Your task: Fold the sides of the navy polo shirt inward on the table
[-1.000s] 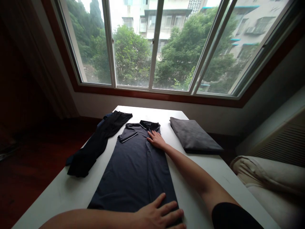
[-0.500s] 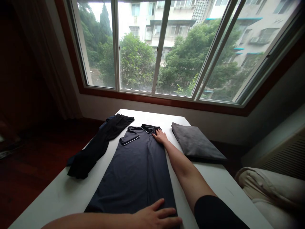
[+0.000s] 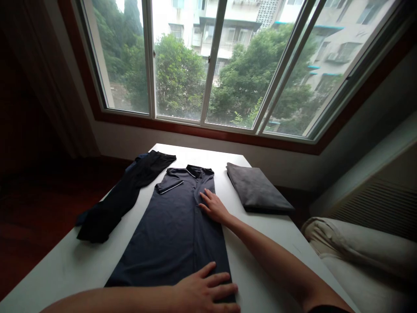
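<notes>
A dark grey-blue polo shirt [image 3: 166, 230] lies flat on the white table, its black collar toward the window. One short sleeve with a white-edged cuff shows on its left; its right side looks folded inward. My left hand [image 3: 205, 289] rests with spread fingers on the shirt near its lower right edge. Farther up, my right hand [image 3: 213, 206] lies on the right part of the shirt below the collar, fingers stretched out. Neither hand grips the cloth.
Black trousers [image 3: 127, 195] with dark blue cloth under them lie along the left side of the white table [image 3: 260, 256]. A folded grey garment [image 3: 257, 184] sits at the right. Past the right edge is a beige padded item [image 3: 358, 243]. A window [image 3: 202, 65] stands behind.
My right hand has slid from beside the collar down the right part of the shirt, toward me. My left hand stays on the lower shirt. The view has shifted slightly.
</notes>
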Available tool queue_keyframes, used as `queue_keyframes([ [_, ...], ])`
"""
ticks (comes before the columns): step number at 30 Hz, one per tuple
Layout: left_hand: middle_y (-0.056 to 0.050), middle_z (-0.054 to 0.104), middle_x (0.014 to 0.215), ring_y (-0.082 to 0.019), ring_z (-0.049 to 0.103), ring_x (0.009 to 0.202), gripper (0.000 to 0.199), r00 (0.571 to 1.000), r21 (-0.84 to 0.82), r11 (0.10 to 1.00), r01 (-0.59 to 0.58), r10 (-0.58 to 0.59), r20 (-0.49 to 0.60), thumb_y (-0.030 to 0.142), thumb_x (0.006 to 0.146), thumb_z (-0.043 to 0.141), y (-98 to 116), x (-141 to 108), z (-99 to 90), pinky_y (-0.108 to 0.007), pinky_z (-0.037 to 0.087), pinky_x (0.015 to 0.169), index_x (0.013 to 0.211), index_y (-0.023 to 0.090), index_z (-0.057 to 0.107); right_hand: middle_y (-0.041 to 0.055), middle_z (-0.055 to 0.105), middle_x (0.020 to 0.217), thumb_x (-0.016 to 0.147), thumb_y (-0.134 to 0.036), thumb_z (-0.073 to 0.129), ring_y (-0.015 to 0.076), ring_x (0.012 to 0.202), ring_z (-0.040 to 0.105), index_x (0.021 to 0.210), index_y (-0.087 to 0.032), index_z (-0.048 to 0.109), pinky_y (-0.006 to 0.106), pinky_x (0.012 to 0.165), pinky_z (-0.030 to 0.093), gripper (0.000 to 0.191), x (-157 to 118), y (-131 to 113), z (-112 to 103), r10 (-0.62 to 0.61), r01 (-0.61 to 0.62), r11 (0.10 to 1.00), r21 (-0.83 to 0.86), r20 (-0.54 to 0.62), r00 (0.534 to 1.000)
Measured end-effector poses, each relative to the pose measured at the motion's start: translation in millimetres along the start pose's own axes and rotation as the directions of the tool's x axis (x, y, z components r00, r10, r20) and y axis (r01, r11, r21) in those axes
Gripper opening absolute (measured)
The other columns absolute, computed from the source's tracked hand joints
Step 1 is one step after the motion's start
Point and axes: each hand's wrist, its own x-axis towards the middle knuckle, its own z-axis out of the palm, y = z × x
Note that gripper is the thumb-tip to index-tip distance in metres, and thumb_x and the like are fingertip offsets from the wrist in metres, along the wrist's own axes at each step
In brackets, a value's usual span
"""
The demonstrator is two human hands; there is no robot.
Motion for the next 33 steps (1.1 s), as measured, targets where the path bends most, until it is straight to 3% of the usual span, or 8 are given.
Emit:
queue_keyframes([
  [4, -0.005, 0.052, 0.162, -0.026, 0.054, 0.144, 0.045, 1.0, -0.028, 1.0, 0.004, -0.003, 0.017, 0.044, 0.113, 0.04, 3, 0, -6.9, -0.047, 0.048, 0.114, 0.152, 0.028, 0.056, 0.0028, 0.019, 0.177, 0.104, -0.07, 0.035, 0.0273, 0.163, 0.014, 0.169, -0.032, 0.029, 0.046, 0.132, 0.015, 0.075, 5, -6, 5, 0.045, -0.044, 0.999, -0.009, 0.062, 0.997],
  [9, -0.005, 0.051, 0.163, -0.026, 0.055, 0.143, 0.045, 1.0, 0.053, 0.999, 0.008, -0.007, -0.015, 0.042, 0.114, 0.038, 6, -3, 3.8, -0.048, 0.05, 0.112, 0.155, 0.03, 0.053, 0.0068, 0.016, 0.177, 0.105, -0.073, 0.031, 0.0286, 0.164, 0.01, 0.171, -0.028, 0.024, 0.048, 0.131, 0.008, 0.081, 57, 5, 5, 0.131, -0.13, 0.991, -0.021, 0.086, 0.988],
  [13, -0.001, 0.043, 0.168, -0.024, 0.048, 0.149, 0.045, 0.999, 0.144, 0.99, 0.004, 0.002, -0.046, 0.04, 0.114, 0.039, 5, -7, 22.7, -0.045, 0.049, 0.113, 0.158, 0.037, 0.049, 0.0081, 0.019, 0.177, 0.106, -0.072, 0.028, 0.0306, 0.164, 0.01, 0.169, -0.031, 0.029, 0.053, 0.13, 0.005, 0.076, 98, 15, 6, 0.169, -0.167, 0.986, -0.031, 0.098, 0.981],
  [16, 0.0, 0.042, 0.169, -0.024, 0.047, 0.15, 0.041, 0.999, 0.182, 0.983, 0.005, 0.004, -0.049, 0.038, 0.114, 0.042, 4, -7, 30.1, -0.042, 0.051, 0.112, 0.152, 0.036, 0.058, 0.0085, 0.018, 0.177, 0.106, -0.071, 0.03, 0.0321, 0.163, 0.01, 0.167, -0.032, 0.034, 0.054, 0.129, 0.008, 0.073, 124, 24, 5, 0.214, -0.212, 0.977, -0.031, 0.12, 0.969],
  [19, 0.001, 0.042, 0.168, -0.022, 0.048, 0.149, 0.039, 1.0, 0.186, 0.983, -0.005, 0.008, -0.013, 0.037, 0.113, 0.043, 2, -6, 24.2, -0.038, 0.053, 0.109, 0.143, 0.03, 0.066, 0.0102, 0.013, 0.178, 0.106, -0.07, 0.033, 0.033, 0.164, 0.008, 0.167, -0.031, 0.035, 0.056, 0.128, 0.01, 0.073, 147, 29, 3, 0.267, -0.266, 0.964, -0.021, 0.13, 0.955],
  [22, 0.002, 0.041, 0.169, -0.02, 0.047, 0.15, 0.044, 1.0, 0.216, 0.976, -0.023, 0.025, -0.006, 0.038, 0.115, 0.034, -1, -5, 13.6, -0.035, 0.054, 0.107, 0.145, 0.029, 0.065, 0.0127, 0.008, 0.178, 0.106, -0.067, 0.035, 0.0331, 0.164, 0.005, 0.169, -0.027, 0.03, 0.059, 0.128, 0.01, 0.074, 162, 30, 1, 0.322, -0.323, 0.947, -0.011, 0.107, 0.941],
  [26, 0.002, 0.041, 0.168, -0.019, 0.049, 0.148, 0.045, 0.999, 0.249, 0.968, -0.026, 0.031, -0.015, 0.039, 0.115, 0.033, -3, -4, 11.5, -0.034, 0.054, 0.107, 0.147, 0.028, 0.063, 0.0097, 0.008, 0.178, 0.108, -0.061, 0.037, 0.0312, 0.164, 0.006, 0.166, -0.028, 0.037, 0.057, 0.128, 0.008, 0.067, 162, 25, 1, 0.282, -0.281, 0.959, -0.035, 0.03, 0.959],
  [33, 0.003, 0.041, 0.169, -0.019, 0.046, 0.15, 0.041, 1.0, 0.269, 0.963, -0.013, 0.02, -0.022, 0.035, 0.115, 0.036, 1, -7, 31.3, -0.036, 0.052, 0.11, 0.146, 0.032, 0.063, 0.0109, 0.029, 0.174, 0.111, -0.055, 0.033, 0.0252, 0.159, 0.027, 0.163, -0.023, 0.044, 0.045, 0.128, 0.019, 0.062, 121, 16, 16, 0.167, -0.17, 0.985, -0.035, -0.087, 0.982],
])
